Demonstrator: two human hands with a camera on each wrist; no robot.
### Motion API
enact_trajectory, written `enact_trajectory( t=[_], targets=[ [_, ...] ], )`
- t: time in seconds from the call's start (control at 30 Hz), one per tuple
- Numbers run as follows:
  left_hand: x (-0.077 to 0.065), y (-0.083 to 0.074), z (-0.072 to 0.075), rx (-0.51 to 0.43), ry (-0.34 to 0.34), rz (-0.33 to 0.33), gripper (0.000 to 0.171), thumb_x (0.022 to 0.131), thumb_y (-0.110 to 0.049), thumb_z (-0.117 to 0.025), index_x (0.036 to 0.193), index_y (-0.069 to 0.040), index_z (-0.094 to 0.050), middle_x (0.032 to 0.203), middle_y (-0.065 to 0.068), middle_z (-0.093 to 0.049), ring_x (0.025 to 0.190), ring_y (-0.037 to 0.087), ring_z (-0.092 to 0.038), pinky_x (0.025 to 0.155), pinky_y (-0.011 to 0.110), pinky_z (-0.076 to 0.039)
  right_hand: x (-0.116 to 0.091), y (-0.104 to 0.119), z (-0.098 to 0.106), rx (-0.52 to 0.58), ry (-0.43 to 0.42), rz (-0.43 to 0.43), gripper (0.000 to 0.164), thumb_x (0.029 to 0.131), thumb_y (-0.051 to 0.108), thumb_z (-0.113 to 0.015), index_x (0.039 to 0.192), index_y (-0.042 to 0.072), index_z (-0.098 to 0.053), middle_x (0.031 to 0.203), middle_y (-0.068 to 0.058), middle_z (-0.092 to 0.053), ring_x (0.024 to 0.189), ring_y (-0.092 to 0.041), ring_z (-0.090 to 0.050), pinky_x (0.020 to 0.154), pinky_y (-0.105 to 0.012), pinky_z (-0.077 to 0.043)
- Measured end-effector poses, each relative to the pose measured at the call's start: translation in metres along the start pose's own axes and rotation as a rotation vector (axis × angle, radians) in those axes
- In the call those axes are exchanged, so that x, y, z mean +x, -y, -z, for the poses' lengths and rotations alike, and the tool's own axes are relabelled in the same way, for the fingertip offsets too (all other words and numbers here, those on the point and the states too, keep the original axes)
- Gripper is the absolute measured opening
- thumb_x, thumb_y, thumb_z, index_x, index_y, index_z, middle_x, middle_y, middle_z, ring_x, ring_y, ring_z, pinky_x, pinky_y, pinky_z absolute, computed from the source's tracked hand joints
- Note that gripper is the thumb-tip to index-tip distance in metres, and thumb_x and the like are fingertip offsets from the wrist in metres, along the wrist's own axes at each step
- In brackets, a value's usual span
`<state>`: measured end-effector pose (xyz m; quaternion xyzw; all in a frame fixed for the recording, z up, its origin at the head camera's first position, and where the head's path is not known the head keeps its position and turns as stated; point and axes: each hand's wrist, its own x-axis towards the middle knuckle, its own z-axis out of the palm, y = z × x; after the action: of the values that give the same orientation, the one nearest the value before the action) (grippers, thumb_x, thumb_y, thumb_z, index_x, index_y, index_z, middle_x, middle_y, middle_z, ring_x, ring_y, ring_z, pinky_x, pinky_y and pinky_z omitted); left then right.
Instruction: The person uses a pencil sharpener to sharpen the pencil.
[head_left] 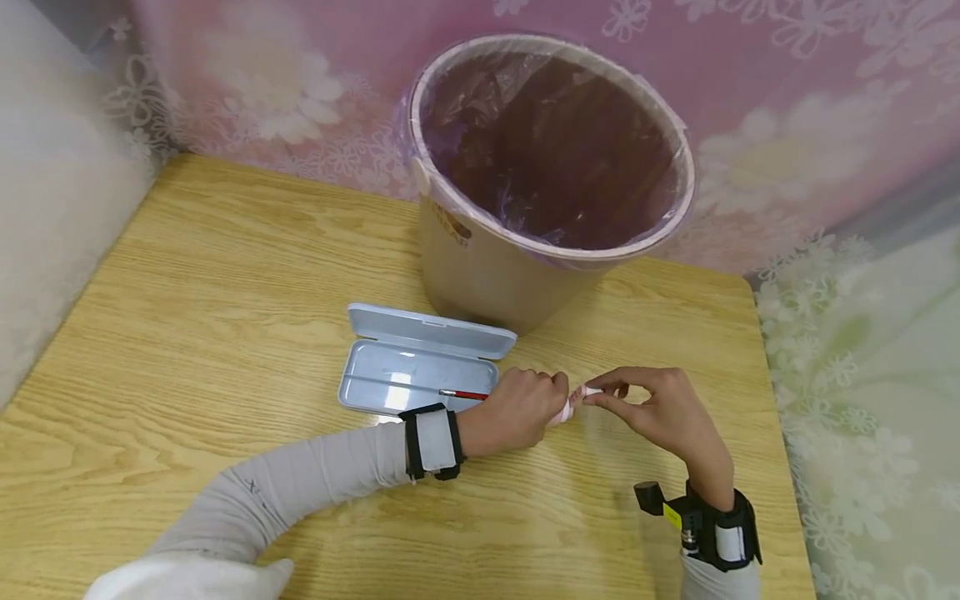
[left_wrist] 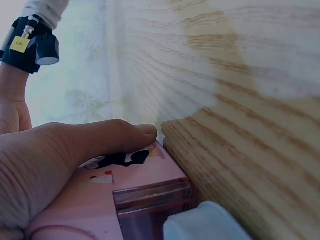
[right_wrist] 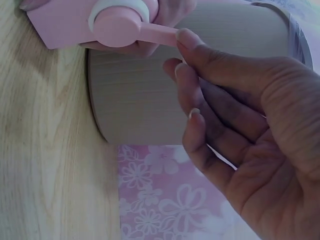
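A pink crank pencil sharpener with a clear shavings drawer sits in my left hand, whose thumb lies along its printed side. My right hand pinches the end of the sharpener's crank arm between thumb and fingers, as the right wrist view shows. In the head view the left hand covers most of the sharpener. A red pencil with a metal-banded end runs over the pencil case toward the left hand; its other end is hidden there.
The light-blue pencil case lies with its lid raised, left of the hands. Behind it a large beige bin with a clear liner stands on the wooden table. Pink flowered cloth hangs at the back.
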<state>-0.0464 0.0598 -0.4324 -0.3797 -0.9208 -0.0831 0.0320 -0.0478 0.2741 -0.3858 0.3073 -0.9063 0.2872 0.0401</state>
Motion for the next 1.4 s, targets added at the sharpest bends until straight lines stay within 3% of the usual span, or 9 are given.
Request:
enact_trajectory(
  t=[0.23, 0.33, 0.43, 0.53, 0.6, 0.77, 0.9, 1.07, 1.4],
  targets=[
    [0.0, 0.0, 0.001, 0.032, -0.019, -0.006, 0.013, 0.093, -0.02, -0.065, 0.083, -0.017, -0.058, 0.061, -0.008, -0.053, 0.051, 0.008, -0.057, 0.044, 0.023, -0.041, 0.008, -0.005, -0.001, -0.016, 0.038, 0.001, 0.022, 0.078, 0.003, -0.084, 0.097, 0.014, -0.082, 0.082, 0.003, -0.077, 0.063, 0.003, -0.057, 0.051, -0.013, -0.035],
    [0.0, -0.002, 0.001, 0.027, 0.001, -0.015, 0.005, 0.092, -0.019, -0.066, 0.095, -0.015, -0.065, 0.062, -0.008, -0.055, 0.052, 0.008, -0.057, 0.044, 0.023, -0.041, 0.011, -0.012, -0.01, -0.009, 0.056, -0.017, 0.019, 0.081, 0.003, -0.082, 0.099, 0.011, -0.081, 0.085, 0.0, -0.078, 0.061, 0.001, -0.058, 0.05, -0.016, -0.038],
    [0.0, -0.003, 0.001, 0.018, 0.03, -0.018, 0.014, 0.089, -0.019, -0.07, 0.102, -0.013, -0.066, 0.064, -0.008, -0.057, 0.054, 0.008, -0.058, 0.045, 0.023, -0.043, 0.01, -0.021, -0.026, 0.004, 0.131, -0.049, 0.013, 0.086, 0.003, -0.077, 0.097, 0.01, -0.081, 0.084, -0.001, -0.078, 0.062, -0.003, -0.062, 0.052, -0.017, -0.041],
    [0.0, -0.004, 0.001, 0.014, 0.04, -0.014, 0.014, 0.086, -0.02, -0.073, 0.094, -0.014, -0.062, 0.065, -0.007, -0.057, 0.056, 0.008, -0.059, 0.045, 0.024, -0.044, 0.003, -0.026, -0.042, 0.021, 0.232, -0.088, 0.014, 0.086, -0.001, -0.073, 0.091, 0.01, -0.08, 0.078, 0.001, -0.076, 0.065, -0.004, -0.064, 0.056, -0.019, -0.046],
    [0.001, -0.004, 0.0, 0.016, 0.034, -0.003, 0.016, 0.087, -0.021, -0.073, 0.086, -0.016, -0.057, 0.064, -0.007, -0.056, 0.056, 0.009, -0.059, 0.045, 0.024, -0.044, -0.004, -0.025, -0.049, 0.034, 0.282, -0.113, 0.014, 0.085, -0.002, -0.072, 0.086, 0.011, -0.079, 0.074, 0.004, -0.073, 0.063, -0.001, -0.061, 0.057, -0.02, -0.046],
    [0.0, 0.0, 0.0, 0.045, 0.018, 0.037, 0.022, 0.089, -0.025, -0.074, 0.082, -0.018, -0.054, 0.062, -0.007, -0.052, 0.054, 0.008, -0.057, 0.046, 0.023, -0.044, -0.014, -0.012, -0.055, 0.091, 0.307, -0.13, 0.012, 0.089, 0.008, -0.076, 0.079, 0.014, -0.077, 0.066, 0.007, -0.066, 0.056, 0.004, -0.042, 0.054, -0.019, -0.039],
    [0.0, 0.0, 0.0, 0.031, 0.03, 0.024, 0.02, 0.088, -0.022, -0.074, 0.083, -0.017, -0.055, 0.061, -0.007, -0.05, 0.052, 0.006, -0.054, 0.045, 0.022, -0.043, -0.024, 0.002, -0.048, 0.104, 0.332, -0.113, 0.006, 0.09, 0.01, -0.076, 0.088, 0.012, -0.08, 0.075, 0.004, -0.074, 0.059, 0.006, -0.052, 0.057, -0.02, -0.047],
    [0.0, -0.002, 0.001, 0.011, 0.04, 0.006, 0.021, 0.086, -0.019, -0.074, 0.082, -0.016, -0.054, 0.059, -0.009, -0.047, 0.05, 0.003, -0.047, 0.043, 0.022, -0.039, -0.036, 0.023, -0.027, 0.094, 0.312, -0.099, 0.01, 0.089, 0.006, -0.076, 0.098, 0.007, -0.08, 0.08, 0.001, -0.076, 0.068, 0.001, -0.065, 0.06, -0.026, -0.054],
    [0.001, -0.002, 0.002, 0.041, 0.018, -0.015, 0.021, 0.087, -0.021, -0.073, 0.081, -0.017, -0.053, 0.058, -0.009, -0.046, 0.049, 0.003, -0.048, 0.042, 0.021, -0.035, -0.016, 0.032, 0.006, 0.019, 0.155, 0.025, 0.02, 0.081, -0.002, -0.08, 0.097, 0.009, -0.081, 0.083, 0.004, -0.077, 0.067, 0.0, -0.066, 0.059, -0.016, -0.048]
  ],
)
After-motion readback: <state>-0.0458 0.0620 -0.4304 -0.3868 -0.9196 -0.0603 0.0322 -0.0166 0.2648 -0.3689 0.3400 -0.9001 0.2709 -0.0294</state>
